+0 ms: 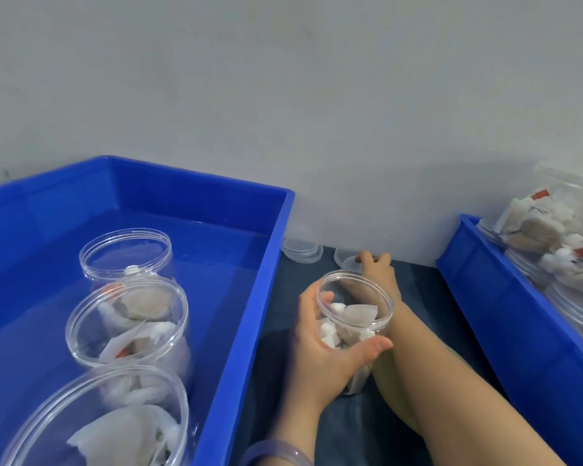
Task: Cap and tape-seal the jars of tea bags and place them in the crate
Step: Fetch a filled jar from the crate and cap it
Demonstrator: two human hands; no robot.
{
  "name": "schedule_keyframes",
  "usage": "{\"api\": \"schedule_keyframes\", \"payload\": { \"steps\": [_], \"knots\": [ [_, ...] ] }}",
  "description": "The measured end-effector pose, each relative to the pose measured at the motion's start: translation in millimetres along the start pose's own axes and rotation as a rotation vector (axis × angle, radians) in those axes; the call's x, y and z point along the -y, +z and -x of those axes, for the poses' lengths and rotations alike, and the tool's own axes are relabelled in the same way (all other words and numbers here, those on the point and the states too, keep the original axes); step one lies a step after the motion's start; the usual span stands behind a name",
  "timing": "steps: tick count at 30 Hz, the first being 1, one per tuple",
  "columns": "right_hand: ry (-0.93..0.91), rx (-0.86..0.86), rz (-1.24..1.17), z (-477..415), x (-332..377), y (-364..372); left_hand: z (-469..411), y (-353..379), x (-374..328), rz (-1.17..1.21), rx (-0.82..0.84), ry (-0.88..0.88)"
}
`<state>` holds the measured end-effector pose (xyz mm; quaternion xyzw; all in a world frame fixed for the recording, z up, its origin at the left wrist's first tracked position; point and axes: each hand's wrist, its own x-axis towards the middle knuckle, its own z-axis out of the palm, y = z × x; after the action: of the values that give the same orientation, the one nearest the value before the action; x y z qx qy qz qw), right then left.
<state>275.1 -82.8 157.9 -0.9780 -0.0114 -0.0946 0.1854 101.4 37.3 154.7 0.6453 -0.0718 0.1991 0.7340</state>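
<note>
- The work surface (424, 297) in front of me is covered with a dark blue-grey cloth, softly creased, and it runs back to a pale wall (317, 95).
- On my left, a big blue crate (249, 314) sits on the cloth.
- On my right sits a second blue crate (492, 297), well apart from the first, with a strip of cloth between them.
- At the back of that strip, by the wall, a clear lid (301, 251) lies just beside the big crate's corner.
- A second clear lid (345, 260) lies near it, to the right.
- An open jar (354, 314) stands in the strip, its base seemingly on the cloth.
</note>
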Motion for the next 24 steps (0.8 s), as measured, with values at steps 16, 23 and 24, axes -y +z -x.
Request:
{"api": "schedule_keyframes", "payload": {
  "steps": [16,23,24],
  "knots": [
    [-0.366,-0.130,-0.647,176.0,48.9,-96.4,10.4,5.1,-8.9,0.079,-0.076,-0.170],
    [-0.451,-0.275,-0.590,173.4,54.0,-80.1,10.0,8.3,-8.1,0.033,-0.126,-0.172],
    [-0.449,-0.279,-0.606,171.6,55.0,-79.2,9.2,7.7,-6.5,0.036,-0.132,-0.161]
  ]
}}
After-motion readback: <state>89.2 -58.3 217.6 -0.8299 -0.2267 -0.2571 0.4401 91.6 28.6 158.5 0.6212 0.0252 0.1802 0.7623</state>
